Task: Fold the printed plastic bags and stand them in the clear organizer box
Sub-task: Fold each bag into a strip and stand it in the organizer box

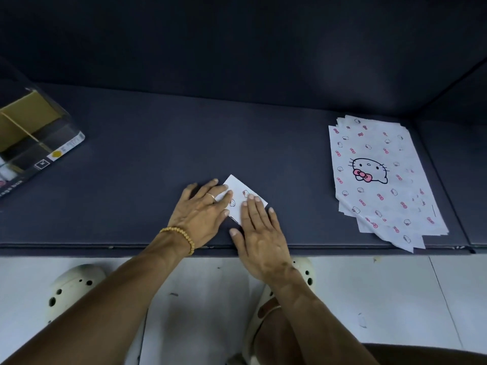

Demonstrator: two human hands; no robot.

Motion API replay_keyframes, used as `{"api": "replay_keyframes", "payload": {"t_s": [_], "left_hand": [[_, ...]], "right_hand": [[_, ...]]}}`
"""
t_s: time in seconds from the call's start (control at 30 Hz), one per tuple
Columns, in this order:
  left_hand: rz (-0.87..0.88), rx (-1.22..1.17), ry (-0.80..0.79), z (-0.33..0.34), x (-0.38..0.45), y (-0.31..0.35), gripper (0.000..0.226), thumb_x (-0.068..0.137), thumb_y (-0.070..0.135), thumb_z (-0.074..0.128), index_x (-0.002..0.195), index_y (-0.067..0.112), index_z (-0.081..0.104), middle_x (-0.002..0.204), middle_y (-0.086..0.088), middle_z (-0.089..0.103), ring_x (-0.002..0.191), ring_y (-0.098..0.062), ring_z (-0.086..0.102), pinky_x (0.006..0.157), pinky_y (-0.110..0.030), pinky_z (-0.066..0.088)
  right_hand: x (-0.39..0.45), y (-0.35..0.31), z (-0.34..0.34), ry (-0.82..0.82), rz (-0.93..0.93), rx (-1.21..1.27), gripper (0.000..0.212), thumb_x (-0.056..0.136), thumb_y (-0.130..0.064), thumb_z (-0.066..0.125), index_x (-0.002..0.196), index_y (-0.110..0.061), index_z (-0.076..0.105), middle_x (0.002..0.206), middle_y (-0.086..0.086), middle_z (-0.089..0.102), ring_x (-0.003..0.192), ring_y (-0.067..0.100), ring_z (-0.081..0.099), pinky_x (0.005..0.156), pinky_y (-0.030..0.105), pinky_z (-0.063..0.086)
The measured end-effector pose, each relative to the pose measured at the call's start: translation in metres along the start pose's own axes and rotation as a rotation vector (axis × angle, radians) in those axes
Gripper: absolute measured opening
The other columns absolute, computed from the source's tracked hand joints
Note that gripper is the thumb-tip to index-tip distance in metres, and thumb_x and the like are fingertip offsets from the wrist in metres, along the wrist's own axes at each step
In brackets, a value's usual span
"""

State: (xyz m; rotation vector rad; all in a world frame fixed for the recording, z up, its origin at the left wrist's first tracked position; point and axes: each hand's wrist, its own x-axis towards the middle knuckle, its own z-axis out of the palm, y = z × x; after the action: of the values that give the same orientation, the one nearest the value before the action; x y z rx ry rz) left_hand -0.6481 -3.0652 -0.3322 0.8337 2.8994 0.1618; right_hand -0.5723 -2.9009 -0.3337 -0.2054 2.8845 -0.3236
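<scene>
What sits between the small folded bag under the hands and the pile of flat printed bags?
Nothing: the head view shows only bare dark mat between the folded white printed bag and the stack of unfolded bags.

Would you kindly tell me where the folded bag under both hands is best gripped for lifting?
Probably pinch the folded bag at its far corner, coming from the sofa-back side: that corner pokes out bare beyond the fingers, while both flat hands cover the near part.
</scene>
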Motion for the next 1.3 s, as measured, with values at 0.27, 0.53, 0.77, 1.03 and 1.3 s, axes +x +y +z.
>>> {"api": "replay_keyframes", "payload": {"t_s": [0.27,0.53,0.77,1.03,1.3], "left_hand": [[-0.061,-0.009,-0.046,0.002,-0.004,0.004,0.049,0.103,0.037,0.026,0.151,0.025,0.027,0.157,0.014,0.021,0.148,-0.015,0.008,0.119,-0.042,0.008],[-0.047,-0.102,0.029,0.002,-0.006,0.005,0.046,0.100,0.032,0.043,0.144,0.018,0.044,0.151,0.005,0.039,0.146,-0.021,0.023,0.117,-0.044,0.017],[-0.135,-0.326,0.133,-0.007,0.003,0.005,0.030,0.094,0.030,0.058,0.120,0.017,0.066,0.130,-0.003,0.059,0.127,-0.027,0.049,0.108,-0.038,0.027],[-0.252,-1.002,-0.011,-0.049,-0.001,-0.019,0.027,0.087,0.016,0.070,0.112,0.025,0.063,0.113,0.012,0.064,0.106,-0.009,0.059,0.090,-0.023,0.044],[-0.461,-1.380,0.201,-0.071,-0.031,-0.042,0.008,0.094,0.009,0.060,0.087,0.012,0.064,0.082,-0.005,0.068,0.076,-0.015,0.062,0.076,-0.034,0.050]], "right_hand": [[-0.016,0.024,-0.017,0.182,0.169,0.096,0.046,0.101,-0.032,0.046,0.142,-0.011,0.049,0.154,0.004,0.041,0.144,0.023,0.033,0.113,0.045,0.032],[0.045,0.018,-0.050,0.019,0.614,0.637,0.018,0.083,-0.022,0.069,0.100,-0.017,0.065,0.107,0.002,0.061,0.094,0.021,0.061,0.078,0.030,0.051],[0.048,0.024,-0.056,0.070,0.484,0.861,0.013,0.084,-0.009,0.064,0.078,-0.021,0.060,0.067,-0.008,0.063,0.059,0.003,0.055,0.046,0.009,0.037],[0.051,0.011,-0.091,-0.112,0.231,1.079,0.008,0.085,-0.010,0.072,0.082,-0.017,0.074,0.085,0.008,0.074,0.072,0.010,0.065,0.068,0.024,0.052],[0.064,-0.038,-0.099,-0.148,0.170,1.294,0.016,0.092,-0.029,0.067,0.086,-0.015,0.069,0.084,0.002,0.072,0.074,0.012,0.063,0.065,0.026,0.051]]}}
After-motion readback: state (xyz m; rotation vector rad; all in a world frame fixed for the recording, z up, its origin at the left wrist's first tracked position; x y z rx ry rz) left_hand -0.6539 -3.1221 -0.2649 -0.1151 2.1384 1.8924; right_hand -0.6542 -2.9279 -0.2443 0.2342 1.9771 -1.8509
